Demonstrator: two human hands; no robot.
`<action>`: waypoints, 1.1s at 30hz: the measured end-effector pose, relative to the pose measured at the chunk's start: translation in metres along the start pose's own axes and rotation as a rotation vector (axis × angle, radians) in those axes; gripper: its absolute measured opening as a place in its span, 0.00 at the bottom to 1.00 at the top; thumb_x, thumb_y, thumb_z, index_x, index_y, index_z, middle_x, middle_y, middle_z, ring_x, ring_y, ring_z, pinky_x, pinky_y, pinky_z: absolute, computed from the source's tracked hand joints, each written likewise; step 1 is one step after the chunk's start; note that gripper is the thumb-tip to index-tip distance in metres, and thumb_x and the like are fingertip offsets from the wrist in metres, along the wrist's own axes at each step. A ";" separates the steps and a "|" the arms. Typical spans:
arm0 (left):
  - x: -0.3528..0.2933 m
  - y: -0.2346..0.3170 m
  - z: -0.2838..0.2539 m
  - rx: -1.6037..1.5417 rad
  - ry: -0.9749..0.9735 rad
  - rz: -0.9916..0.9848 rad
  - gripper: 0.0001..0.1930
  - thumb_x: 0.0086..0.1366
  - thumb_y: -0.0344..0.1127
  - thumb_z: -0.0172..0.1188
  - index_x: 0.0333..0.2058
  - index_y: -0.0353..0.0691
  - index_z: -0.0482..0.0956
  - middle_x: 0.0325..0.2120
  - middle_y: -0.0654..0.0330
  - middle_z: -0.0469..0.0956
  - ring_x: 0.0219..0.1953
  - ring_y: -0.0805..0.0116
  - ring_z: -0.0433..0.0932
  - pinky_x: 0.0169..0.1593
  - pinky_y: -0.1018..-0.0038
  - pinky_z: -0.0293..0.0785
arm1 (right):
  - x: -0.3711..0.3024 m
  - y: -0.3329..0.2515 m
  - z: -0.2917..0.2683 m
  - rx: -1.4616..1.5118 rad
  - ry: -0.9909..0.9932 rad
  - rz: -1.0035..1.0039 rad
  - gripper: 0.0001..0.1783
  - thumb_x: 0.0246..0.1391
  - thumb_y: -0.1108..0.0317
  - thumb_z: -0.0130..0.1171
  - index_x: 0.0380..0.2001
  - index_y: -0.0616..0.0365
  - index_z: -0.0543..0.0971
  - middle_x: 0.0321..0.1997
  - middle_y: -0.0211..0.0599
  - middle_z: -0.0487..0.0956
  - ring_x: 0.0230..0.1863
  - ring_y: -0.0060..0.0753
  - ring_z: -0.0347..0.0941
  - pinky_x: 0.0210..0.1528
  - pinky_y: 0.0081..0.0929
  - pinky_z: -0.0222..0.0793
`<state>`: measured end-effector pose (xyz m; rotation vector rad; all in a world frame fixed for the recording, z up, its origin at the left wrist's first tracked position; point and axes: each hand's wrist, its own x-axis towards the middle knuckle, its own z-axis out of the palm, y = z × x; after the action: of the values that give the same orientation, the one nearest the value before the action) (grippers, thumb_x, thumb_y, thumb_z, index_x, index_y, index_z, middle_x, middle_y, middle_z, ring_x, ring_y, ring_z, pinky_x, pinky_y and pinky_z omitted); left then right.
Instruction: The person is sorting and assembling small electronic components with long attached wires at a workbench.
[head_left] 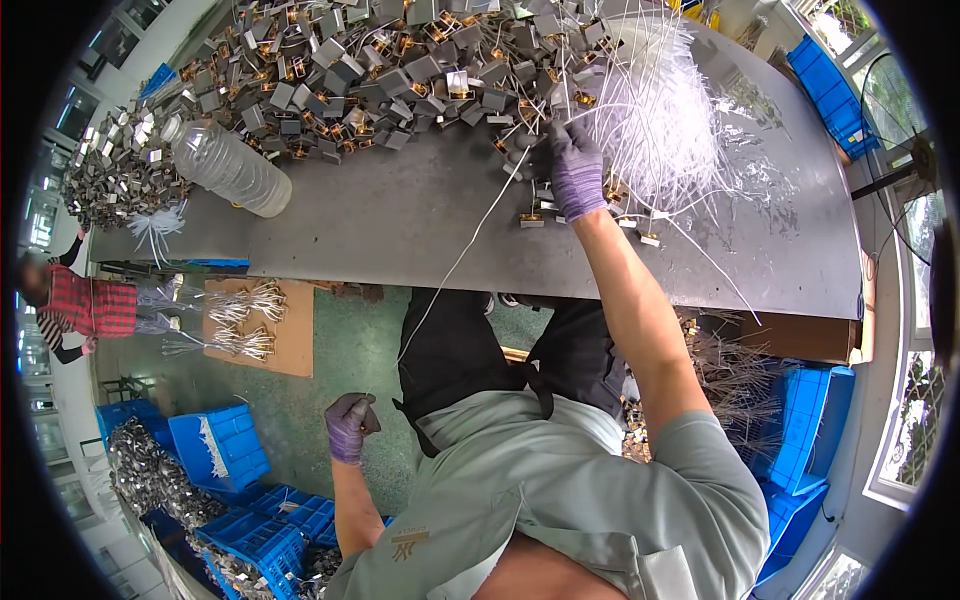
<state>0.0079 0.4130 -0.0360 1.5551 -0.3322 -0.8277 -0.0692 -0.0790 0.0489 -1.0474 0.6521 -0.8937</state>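
My right hand [575, 170], in a grey and purple glove, reaches over the table to the near edge of a heap of small grey metal-cased coils [400, 80]. Its fingers are closed around a white wire [470, 240], which trails down over the table edge toward my lap; part of the grip is hidden. Beside this hand spreads a bundle of thin white wires [670, 130]. Several loose coils [532, 219] lie just below the fingers. My left hand [350, 422], gloved alike, hangs low left of my knees, its fingers curled round something small and dark.
A clear plastic bottle [230, 168] lies on the grey metal table [390, 215], beside another coil heap [115, 170]. Blue crates [220, 445] stand lower left, more [810, 425] at right. Wired parts lie on cardboard [290, 340]. A person in a red checked apron [100, 308] is far left.
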 end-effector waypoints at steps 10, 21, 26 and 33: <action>0.004 0.000 -0.003 0.040 0.038 -0.004 0.17 0.62 0.41 0.60 0.33 0.27 0.76 0.09 0.62 0.66 0.10 0.75 0.63 0.16 0.76 0.58 | -0.005 -0.008 -0.003 0.077 0.032 0.020 0.15 0.62 0.61 0.48 0.44 0.63 0.69 0.25 0.44 0.80 0.20 0.38 0.79 0.18 0.28 0.74; 0.013 0.005 0.007 0.093 0.005 -0.022 0.18 0.61 0.42 0.61 0.33 0.27 0.76 0.09 0.60 0.68 0.12 0.72 0.67 0.17 0.75 0.61 | -0.011 -0.007 -0.016 -0.040 0.117 -0.068 0.14 0.63 0.60 0.46 0.40 0.60 0.68 0.22 0.43 0.79 0.17 0.36 0.77 0.13 0.26 0.68; 0.024 -0.002 0.021 0.081 -0.081 0.015 0.17 0.63 0.40 0.56 0.33 0.25 0.73 0.09 0.60 0.65 0.10 0.71 0.65 0.16 0.73 0.64 | -0.021 -0.015 -0.022 -0.054 0.171 -0.011 0.13 0.63 0.60 0.46 0.39 0.61 0.68 0.22 0.43 0.79 0.16 0.35 0.76 0.12 0.26 0.68; 0.053 0.029 0.093 -0.331 -0.246 -0.004 0.16 0.63 0.38 0.56 0.36 0.26 0.75 0.09 0.60 0.65 0.11 0.71 0.67 0.17 0.74 0.64 | -0.073 0.016 -0.024 -0.107 -0.402 0.147 0.14 0.59 0.63 0.55 0.38 0.64 0.75 0.30 0.39 0.81 0.26 0.27 0.78 0.25 0.19 0.71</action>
<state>-0.0098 0.3047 -0.0210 1.1489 -0.3499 -1.0250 -0.1205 -0.0233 0.0284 -1.2165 0.4336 -0.5032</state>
